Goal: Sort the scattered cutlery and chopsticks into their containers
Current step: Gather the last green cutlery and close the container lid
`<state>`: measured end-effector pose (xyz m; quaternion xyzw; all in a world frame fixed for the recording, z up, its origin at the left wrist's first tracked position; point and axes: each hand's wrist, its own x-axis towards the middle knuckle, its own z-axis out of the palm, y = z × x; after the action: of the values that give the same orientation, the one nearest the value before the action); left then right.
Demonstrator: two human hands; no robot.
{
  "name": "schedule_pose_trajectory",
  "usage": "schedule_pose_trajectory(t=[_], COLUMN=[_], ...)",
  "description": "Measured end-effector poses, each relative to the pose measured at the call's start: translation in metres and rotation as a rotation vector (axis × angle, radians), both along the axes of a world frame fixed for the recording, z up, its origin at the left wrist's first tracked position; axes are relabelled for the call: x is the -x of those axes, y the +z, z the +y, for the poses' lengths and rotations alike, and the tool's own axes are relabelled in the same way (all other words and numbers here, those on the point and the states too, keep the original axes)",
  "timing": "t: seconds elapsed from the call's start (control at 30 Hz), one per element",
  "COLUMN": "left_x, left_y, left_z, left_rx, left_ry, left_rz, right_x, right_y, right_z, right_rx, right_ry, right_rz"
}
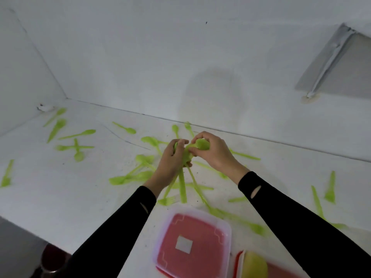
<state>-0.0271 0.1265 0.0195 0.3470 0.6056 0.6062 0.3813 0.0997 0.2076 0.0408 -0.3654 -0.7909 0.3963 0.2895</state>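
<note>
Left hand (pixel 171 159) gripping a bunch of green spoons (pixel 182 187) above the white table (pixel 60 187), right hand (pixel 213 152) pinching one spoon (pixel 201 145) at the bunch's top, scattered cutlery (pixel 77 134) around, lidded red container (pixel 200 223) nearest the viewer.

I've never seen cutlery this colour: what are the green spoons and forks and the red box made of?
The green cutlery looks like thin plastic: even lime colour, slightly translucent, dull sheen. The red box also seems plastic, cloudy and see-through on top, with moulded ridges; blur leaves its finish uncertain.
</note>
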Motion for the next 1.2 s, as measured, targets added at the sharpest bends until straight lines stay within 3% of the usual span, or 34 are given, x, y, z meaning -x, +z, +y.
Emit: schedule_pose_trajectory(t=[0.1,0.17,0.3,0.4,0.57,0.7,0.87,1.07,1.2], left_x=[-0.015,-0.015,0.01,0.055,0.152,0.215,0.254,0.273,0.286], left_y=[-0.002,-0.007,-0.019,-0.028,-0.047,-0.072,-0.106,-0.1,-0.099], left_z=[-0.01,-0.02,-0.04,-0.049,-0.063,-0.078,-0.092,-0.086,-0.091], left_rx=[0.036,0.057,0.068,0.067,0.277,0.492,0.653,0.616,0.62], left_ry=[0.087,0.085,0.032,0.121,0.24,0.123,-0.129,-0.3,-0.418], left_rz=[-0.228,-0.248,-0.144,-0.061,0.335,0.73,0.867,0.75,0.716], right_x=[0.008,0.014,0.026,0.036,0.08,0.144,0.213,0.238,0.23], right_y=[-0.009,-0.017,-0.028,-0.043,-0.062,-0.076,-0.096,-0.113,-0.106], right_z=[-0.005,-0.01,-0.019,-0.016,-0.008,-0.015,-0.027,-0.031,-0.027], right_rx=[0.019,0.045,0.127,0.256,0.196,0.061,-0.018,-0.081,0.024], right_ry=[0.028,0.072,0.191,0.224,0.134,0.084,0.027,-0.049,-0.139], right_rz=[-0.009,-0.034,-0.024,-0.124,-0.284,-0.523,-0.644,-0.76,-0.685])
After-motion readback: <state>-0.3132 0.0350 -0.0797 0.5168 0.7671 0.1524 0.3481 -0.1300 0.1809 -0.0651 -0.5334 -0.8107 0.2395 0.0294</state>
